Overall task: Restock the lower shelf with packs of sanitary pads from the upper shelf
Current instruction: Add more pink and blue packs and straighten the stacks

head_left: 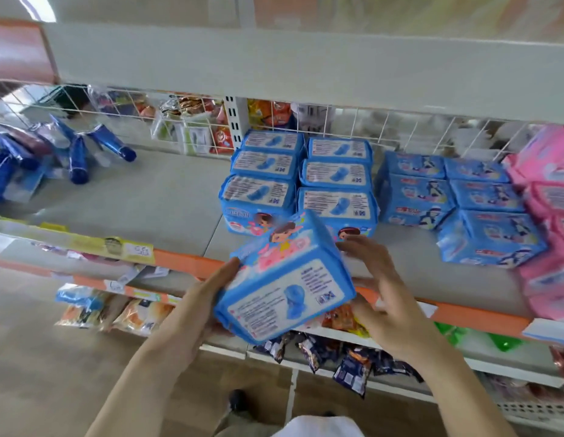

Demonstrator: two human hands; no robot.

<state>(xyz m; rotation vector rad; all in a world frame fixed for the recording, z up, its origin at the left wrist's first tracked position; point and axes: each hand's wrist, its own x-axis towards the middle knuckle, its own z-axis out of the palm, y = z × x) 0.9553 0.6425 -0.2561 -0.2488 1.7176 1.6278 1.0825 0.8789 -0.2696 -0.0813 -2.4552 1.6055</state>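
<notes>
I'm looking at a shop aisle. White metal shelves with orange edge strips carry paper price tags. Blue packs of pads stand in neat rows beside pink packs, a wire grid backs the shelf, and snack bags fill the tier below.

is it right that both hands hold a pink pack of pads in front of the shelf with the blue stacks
Not quite: the pack between the left hand and right hand is blue, not pink. The head view shows it held in front of the shelf with the blue stacks.
</notes>
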